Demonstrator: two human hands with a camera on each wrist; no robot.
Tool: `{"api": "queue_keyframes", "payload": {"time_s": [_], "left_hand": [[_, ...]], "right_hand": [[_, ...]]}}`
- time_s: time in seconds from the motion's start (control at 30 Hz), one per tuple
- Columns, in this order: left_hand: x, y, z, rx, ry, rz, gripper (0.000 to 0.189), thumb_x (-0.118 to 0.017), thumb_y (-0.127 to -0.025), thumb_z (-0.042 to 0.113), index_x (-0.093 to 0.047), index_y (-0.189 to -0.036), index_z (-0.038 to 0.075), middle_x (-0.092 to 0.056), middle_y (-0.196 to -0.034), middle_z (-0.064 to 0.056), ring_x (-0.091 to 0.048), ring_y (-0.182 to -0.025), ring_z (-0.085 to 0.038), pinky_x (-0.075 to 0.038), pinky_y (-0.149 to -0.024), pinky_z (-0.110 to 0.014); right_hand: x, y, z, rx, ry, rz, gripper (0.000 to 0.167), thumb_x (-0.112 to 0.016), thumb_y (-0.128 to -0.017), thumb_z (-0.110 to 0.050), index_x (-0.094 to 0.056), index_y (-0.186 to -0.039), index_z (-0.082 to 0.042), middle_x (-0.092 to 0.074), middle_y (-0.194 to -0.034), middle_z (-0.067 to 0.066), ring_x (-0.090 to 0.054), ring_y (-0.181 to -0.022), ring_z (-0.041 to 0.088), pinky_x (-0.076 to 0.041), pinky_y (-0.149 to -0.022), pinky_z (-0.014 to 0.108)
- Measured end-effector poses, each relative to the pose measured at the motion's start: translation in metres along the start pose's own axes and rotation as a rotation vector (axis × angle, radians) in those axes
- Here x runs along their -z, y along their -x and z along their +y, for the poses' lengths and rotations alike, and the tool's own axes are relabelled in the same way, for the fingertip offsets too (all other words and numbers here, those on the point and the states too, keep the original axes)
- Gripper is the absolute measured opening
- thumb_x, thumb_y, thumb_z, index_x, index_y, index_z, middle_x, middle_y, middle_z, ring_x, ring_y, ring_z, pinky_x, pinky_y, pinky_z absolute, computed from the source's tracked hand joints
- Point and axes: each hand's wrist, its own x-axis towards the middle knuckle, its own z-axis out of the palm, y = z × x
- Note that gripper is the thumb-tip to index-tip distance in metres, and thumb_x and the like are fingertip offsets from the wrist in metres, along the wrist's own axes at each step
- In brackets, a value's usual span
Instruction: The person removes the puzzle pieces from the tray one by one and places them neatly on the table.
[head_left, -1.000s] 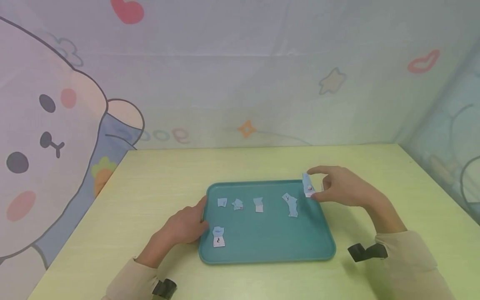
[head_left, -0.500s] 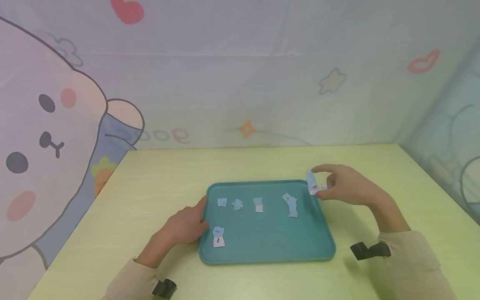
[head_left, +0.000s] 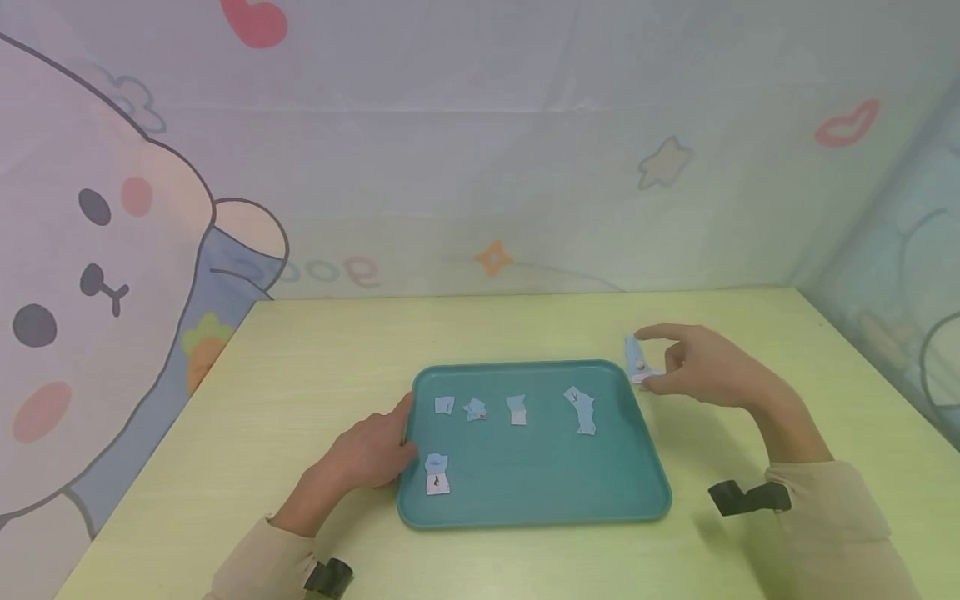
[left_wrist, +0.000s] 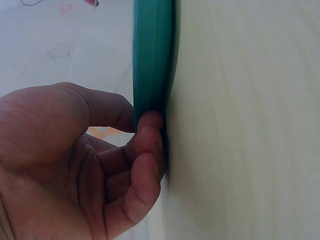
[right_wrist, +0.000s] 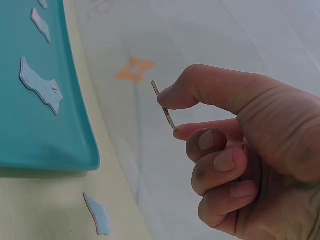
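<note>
Thumb and forefinger of the right hand pinch a blue piece above the table, just beyond the far right corner of the tray; its other fingers curl toward the palm. The left hand grips the tray's left edge, thumb at the rim, fingers curled underneath. A loose piece lies on the table near the tray. Inside, along the far side, sit a small piece, a ragged piece, a two-tone piece and a long piece; near the left edge lies a marked piece. Behind the table hangs a printed cloth.
</note>
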Motion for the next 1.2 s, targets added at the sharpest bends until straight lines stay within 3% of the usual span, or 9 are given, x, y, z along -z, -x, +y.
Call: {"api": "queue_keyframes", "payload": {"time_s": [0.9, 1.2], "left_hand": [[0.0, 0.001, 0.0, -0.017, 0.005, 0.011, 0.076, -0.052, -0.097, 0.009, -0.022, -0.164, -0.01, -0.05, -0.064, -0.003, -0.045, -0.054, -0.014, -0.031, -0.051, -0.028], [0.0, 0.001, -0.001, -0.022, 0.003, 0.013, 0.076, -0.052, -0.096, 0.009, -0.022, -0.163, -0.01, -0.048, -0.063, -0.002, -0.043, -0.053, -0.014, -0.031, -0.051, -0.028]], "right_hand": [[0.022, 0.012, 0.032, -0.05, -0.025, 0.036, 0.066, -0.075, -0.095, -0.023, -0.048, -0.154, -0.011, -0.039, -0.065, -0.005, -0.032, -0.053, 0.007, -0.036, -0.052, 0.03], [0.027, 0.016, 0.045, -0.08, -0.019, 0.037, 0.071, -0.076, -0.097, -0.03, -0.044, -0.157, -0.01, -0.039, -0.067, -0.005, -0.032, -0.053, 0.007, -0.037, -0.053, 0.032]]}}
